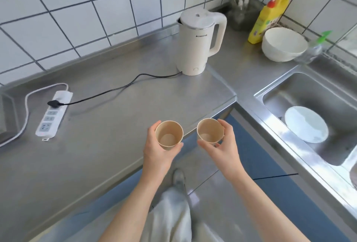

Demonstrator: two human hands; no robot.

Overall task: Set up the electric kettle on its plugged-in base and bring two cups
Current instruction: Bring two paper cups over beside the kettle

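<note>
The left hand point(160, 148) grips one paper cup point(169, 135), fingers and thumb curled round its wall; the right hand point(222, 145) grips a second paper cup point(210, 130) the same way. Both cups are upright, open mouths up, apart from each other, held at the counter's point(96, 145) front edge, well in front of the kettle point(199, 46). The kettle stands upright toward the back of the counter, lid shut; its base is hard to make out beneath it. A black cord point(119, 88) runs from the kettle's foot leftward to a white power strip point(55, 114). Right of the kettle sit a white bowl point(284, 45) and a yellow bottle point(266, 19).
</note>
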